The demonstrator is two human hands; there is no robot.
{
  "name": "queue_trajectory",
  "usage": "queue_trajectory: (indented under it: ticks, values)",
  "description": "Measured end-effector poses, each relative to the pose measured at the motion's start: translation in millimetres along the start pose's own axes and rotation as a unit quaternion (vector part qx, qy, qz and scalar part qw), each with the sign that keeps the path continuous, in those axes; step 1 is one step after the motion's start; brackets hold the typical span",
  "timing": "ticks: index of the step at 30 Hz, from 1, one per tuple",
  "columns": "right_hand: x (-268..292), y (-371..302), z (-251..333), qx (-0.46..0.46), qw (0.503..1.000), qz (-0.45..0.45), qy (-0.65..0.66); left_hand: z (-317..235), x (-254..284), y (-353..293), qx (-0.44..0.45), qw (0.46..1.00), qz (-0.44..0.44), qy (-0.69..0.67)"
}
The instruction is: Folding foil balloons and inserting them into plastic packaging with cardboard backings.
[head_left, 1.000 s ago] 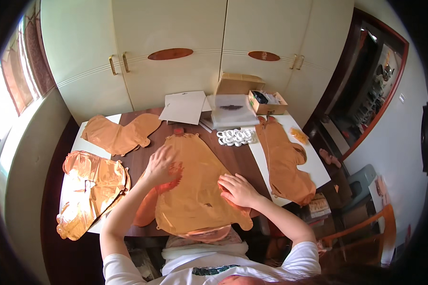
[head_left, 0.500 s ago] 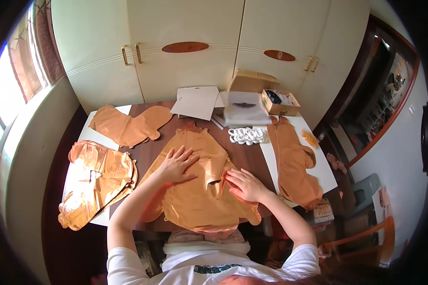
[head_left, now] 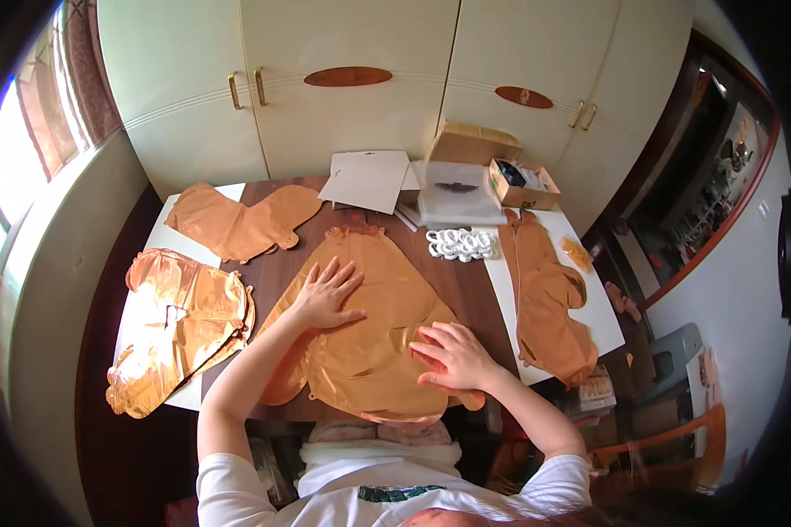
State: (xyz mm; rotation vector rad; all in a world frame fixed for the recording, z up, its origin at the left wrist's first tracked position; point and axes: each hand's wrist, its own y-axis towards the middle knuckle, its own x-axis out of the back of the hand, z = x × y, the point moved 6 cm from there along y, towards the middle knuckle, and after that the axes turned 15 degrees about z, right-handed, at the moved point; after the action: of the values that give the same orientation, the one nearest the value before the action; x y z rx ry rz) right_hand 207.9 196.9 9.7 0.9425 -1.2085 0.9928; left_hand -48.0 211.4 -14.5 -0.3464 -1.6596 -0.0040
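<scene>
A large flat foil balloon [head_left: 378, 285], shiny and copper-orange, is spread over the brown middle of the table in front of me. My left hand [head_left: 328, 297] lies flat on its left half with fingers spread. On the right side, my right hand [head_left: 453, 356] rests low on or just over the foil, its fingers apart and slightly curled, gripping nothing. Light creases run across the foil by the right fingertips. Part of the near right edge is hidden under my right hand and wrist.
More flat foil balloons lie around: one at the far left [head_left: 237, 220], a glossy pile [head_left: 180, 325] at the near left, others at the right [head_left: 545, 303]. White ribbon rolls [head_left: 461, 244], a card sheet [head_left: 366, 180], clear plastic bags [head_left: 455, 198] and a small box [head_left: 526, 186] stand behind.
The raised fold in the foil by my right hand has flattened. My right hand has moved a little toward me and its fingers have let go of the fold. My left hand stays put.
</scene>
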Motion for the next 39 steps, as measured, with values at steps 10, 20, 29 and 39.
queue_trajectory:
  ticks: [10,20,29,39]
  values:
    - [-13,-2,-27,-0.007,0.998,0.033,0.054,12,-4,-1,0.003,0.998,-0.024,-0.061]
    - [-10,2,-30,0.023,0.999,0.016,0.037,4,0,-6,0.012,1.000,-0.014,-0.009]
    - [-12,10,-38,0.013,0.997,0.030,0.065,9,1,-5,0.022,1.000,-0.022,-0.001]
    - [-6,12,-36,0.008,0.997,0.032,0.072,5,1,-10,0.007,1.000,-0.023,0.000]
